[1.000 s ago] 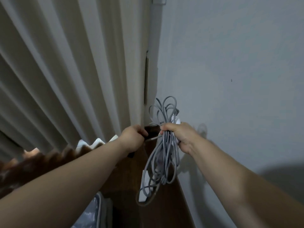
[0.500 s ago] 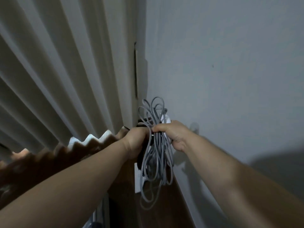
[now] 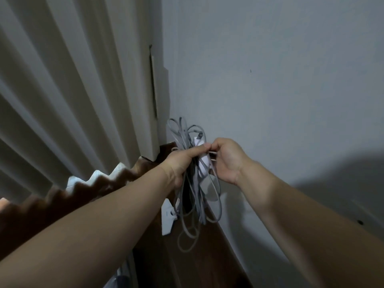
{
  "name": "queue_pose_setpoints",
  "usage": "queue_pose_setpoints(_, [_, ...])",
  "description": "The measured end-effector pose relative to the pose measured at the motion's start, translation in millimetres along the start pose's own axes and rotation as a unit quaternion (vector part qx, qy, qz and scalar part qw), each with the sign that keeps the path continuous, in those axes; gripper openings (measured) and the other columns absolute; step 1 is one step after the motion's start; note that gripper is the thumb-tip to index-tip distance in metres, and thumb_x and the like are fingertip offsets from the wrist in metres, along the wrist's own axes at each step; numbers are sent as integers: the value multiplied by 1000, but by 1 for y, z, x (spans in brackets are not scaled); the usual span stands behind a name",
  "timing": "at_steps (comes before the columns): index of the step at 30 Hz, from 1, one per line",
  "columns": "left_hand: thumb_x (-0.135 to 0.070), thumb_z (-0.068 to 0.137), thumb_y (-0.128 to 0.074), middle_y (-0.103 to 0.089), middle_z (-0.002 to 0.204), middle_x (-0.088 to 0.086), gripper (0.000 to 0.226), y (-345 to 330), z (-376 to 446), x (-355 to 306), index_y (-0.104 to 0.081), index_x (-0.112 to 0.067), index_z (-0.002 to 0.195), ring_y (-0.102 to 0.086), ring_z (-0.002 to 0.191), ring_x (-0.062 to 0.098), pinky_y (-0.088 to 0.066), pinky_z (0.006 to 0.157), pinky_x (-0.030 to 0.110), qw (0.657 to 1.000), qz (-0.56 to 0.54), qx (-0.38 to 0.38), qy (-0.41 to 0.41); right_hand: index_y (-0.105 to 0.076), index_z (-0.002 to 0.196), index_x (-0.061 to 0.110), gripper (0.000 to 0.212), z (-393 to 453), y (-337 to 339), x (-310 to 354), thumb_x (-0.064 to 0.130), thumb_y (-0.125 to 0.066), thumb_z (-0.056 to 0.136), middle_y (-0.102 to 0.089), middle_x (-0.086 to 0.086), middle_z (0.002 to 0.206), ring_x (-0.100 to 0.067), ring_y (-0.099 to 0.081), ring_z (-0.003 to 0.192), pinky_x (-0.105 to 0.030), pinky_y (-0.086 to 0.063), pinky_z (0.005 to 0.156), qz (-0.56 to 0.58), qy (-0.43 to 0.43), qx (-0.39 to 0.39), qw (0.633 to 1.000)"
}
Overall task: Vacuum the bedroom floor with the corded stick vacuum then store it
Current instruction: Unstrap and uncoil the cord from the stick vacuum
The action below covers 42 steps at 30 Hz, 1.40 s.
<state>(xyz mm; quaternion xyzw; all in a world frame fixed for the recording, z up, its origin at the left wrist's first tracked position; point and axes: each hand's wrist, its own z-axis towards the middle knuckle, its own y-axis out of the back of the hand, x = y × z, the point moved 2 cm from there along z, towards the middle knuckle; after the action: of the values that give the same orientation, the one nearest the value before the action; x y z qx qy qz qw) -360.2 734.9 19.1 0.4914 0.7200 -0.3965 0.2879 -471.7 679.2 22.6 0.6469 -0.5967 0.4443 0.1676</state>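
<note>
A bundle of grey cord (image 3: 193,196) hangs in loops in the room's corner, wound around a white vacuum handle (image 3: 204,163). My left hand (image 3: 182,161) grips the bundle and the handle at its middle. My right hand (image 3: 226,159) is just to the right, its fingertips pinching a strand of the cord at the top of the handle. More loops stick up above both hands. A white part of the vacuum (image 3: 168,217) shows lower down, behind the hanging loops.
Cream pleated curtains (image 3: 68,100) fill the left side, with their hem over a dark wooden floor (image 3: 199,256). A pale grey wall (image 3: 280,90) closes the right side. The vacuum stands in the corner between them.
My left hand moved right from beside the cord and took hold of the bundle. My right hand let go of the bundle's middle and now pinches a strand at the handle's top.
</note>
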Motion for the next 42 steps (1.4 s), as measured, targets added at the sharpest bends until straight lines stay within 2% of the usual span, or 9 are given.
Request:
queue_pose_setpoints(3, [-33,64,-85,-69,86,13,34,1,3,-3,-76,-10,89,-64,74,30,-55,73,39,997,8,-72,-2,-49,82,10,15,-9,27,-18,3,-38,75,-48,-12,79,-25,-46,69,-29,-42,58,-94,-56,-59,992])
queue_pose_setpoints(6, [-28,69,-83,-68,86,13,33,2,7,-11,-72,-6,91,-63,72,29,-54,79,41,994,-19,-103,-16,-57,72,12,21,-24,32,-46,3,-42,59,-61,-7,66,-21,-57,50,-29,-52,62,-143,-154,85,974])
queue_pose_setpoints(11, [-29,76,-77,-69,90,12,32,6,13,-21,-72,-8,100,-63,76,27,-54,71,36,991,-44,-125,-13,-70,92,17,47,-4,35,-58,-15,-42,72,-69,-7,82,-18,-66,62,-25,-54,56,-137,-104,112,979])
queue_pose_setpoints(18, [-27,72,-80,-72,93,15,19,16,7,-19,-71,-10,73,-67,88,33,-56,75,41,985,-56,-161,-31,-60,76,19,19,-2,35,-82,2,-52,71,-57,-1,73,-12,-52,70,-25,-39,62,-358,-146,140,912])
queue_pose_setpoints(24, [-30,67,-83,-70,101,17,38,26,-3,-19,-69,-6,94,-67,92,36,-56,81,49,982,-39,-180,-49,-66,87,13,18,-3,18,-56,23,-51,83,-70,-7,81,-22,-67,76,-33,-53,71,-120,-139,179,967])
queue_pose_setpoints(28, [-27,73,-80,-73,78,14,32,23,-4,-13,-66,-6,92,-72,67,29,-58,57,37,983,-29,-169,-61,-63,85,24,13,-7,-7,-27,19,-52,81,-62,-1,66,-16,-55,66,-35,-42,78,-201,-30,116,972])
queue_pose_setpoints(31, [-27,78,-76,-73,86,17,40,19,-5,-9,-64,-2,106,-72,72,31,-59,62,39,988,-1,-143,-65,-62,93,30,32,-10,-16,-14,1,-51,83,-62,3,75,-9,-56,68,-17,-44,60,-269,55,85,958])
queue_pose_setpoints(34, [-24,81,-73,-73,91,19,41,18,-5,-8,-63,-2,113,-73,76,31,-59,64,37,990,33,-116,-77,-63,105,8,38,-13,-22,-11,-13,-45,80,-64,-6,79,-15,-60,69,-21,-45,58,-242,83,101,961])
queue_pose_setpoints(42, [-17,83,-72,-72,94,12,28,59,-10,-13,-63,-12,109,-70,86,30,-58,80,41,972,137,-165,-92,-56,68,5,19,-7,15,5,-1,-59,86,-49,-5,51,-16,-45,53,-26,-42,57,-122,65,-100,985])
